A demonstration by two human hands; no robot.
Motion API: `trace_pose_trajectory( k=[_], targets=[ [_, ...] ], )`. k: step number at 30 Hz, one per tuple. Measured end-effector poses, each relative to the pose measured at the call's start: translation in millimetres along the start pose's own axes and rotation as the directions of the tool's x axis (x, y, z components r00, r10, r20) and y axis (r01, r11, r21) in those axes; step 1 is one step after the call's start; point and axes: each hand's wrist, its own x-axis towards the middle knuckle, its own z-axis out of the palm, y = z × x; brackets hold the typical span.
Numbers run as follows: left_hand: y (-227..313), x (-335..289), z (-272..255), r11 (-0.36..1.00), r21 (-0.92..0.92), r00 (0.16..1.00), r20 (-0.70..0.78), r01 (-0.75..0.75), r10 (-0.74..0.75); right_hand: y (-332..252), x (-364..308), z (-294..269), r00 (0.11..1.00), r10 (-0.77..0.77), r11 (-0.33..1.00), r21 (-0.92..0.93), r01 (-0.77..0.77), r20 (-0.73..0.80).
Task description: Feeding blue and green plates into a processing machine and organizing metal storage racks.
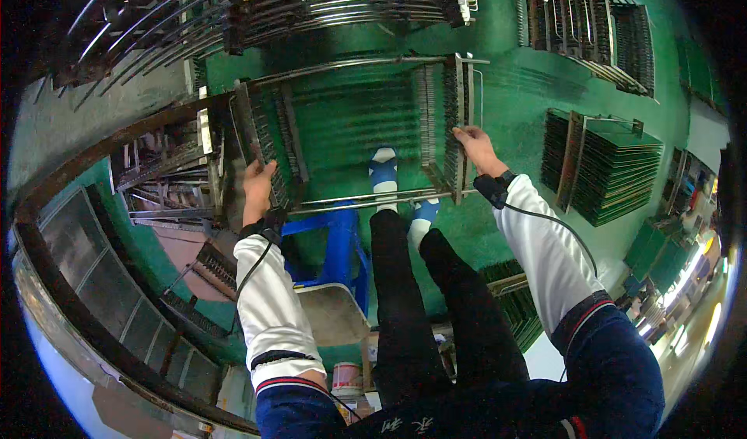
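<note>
An empty metal rack point(461, 97) with slotted, comb-like side plates and long rods hangs in front of me, over the green floor. My left hand point(259, 188) has its fingers wrapped round the left side plate, near its lower end. Higher up on the opposite side plate, my right hand point(478, 148) grips the outer edge between thumb and fingers. Both arms are stretched forward in white sleeves with dark bands and cables at the wrists. Between the rods, one of my blue-and-white shoes point(383, 168) shows through the rack.
A blue stool point(336, 241) stands left of my legs. Right of the rack sits another rack full of thin green boards point(611, 171). More slotted racks point(580, 23) lie at the far right. Metal rods point(342, 5) cross the far side, and a rusty frame point(58, 167) curves along the left.
</note>
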Motion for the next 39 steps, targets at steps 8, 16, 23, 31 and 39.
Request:
trace_pose_trajectory(
  k=[8, 16, 23, 31, 39],
  targets=[
    [66.6, -68.0, -6.1, 0.968, 0.071, 0.919, -0.303, -0.241, 0.251, -52.9, -77.9, -14.8, 0.968, -0.188, 0.98, -0.098, 0.174, -0.166],
    [129.9, -229.6, -18.1, 0.948, -0.051, 0.928, -0.224, -0.315, 0.296, -117.7, -227.1, -85.5, 0.937, -0.324, 0.946, -0.069, 0.317, -0.129],
    [182.8, -390.7, 28.6, 0.894, -0.326, 0.952, -0.096, -0.307, 0.292, -119.4, -312.1, -199.3, 0.784, -0.349, 0.919, -0.023, 0.394, -0.513],
    [254.1, -543.4, 58.4, 0.854, -0.512, 0.861, 0.388, -0.096, 0.329, -240.4, -447.6, -366.5, 0.318, -0.823, 0.543, -0.487, 0.684, -0.471],
    [357.0, -590.4, 69.4, 0.664, -0.717, 0.658, 0.606, 0.21, 0.446, -433.6, -588.5, -396.0, -0.204, -0.978, -0.126, -0.671, 0.73, -0.038]
  ],
)
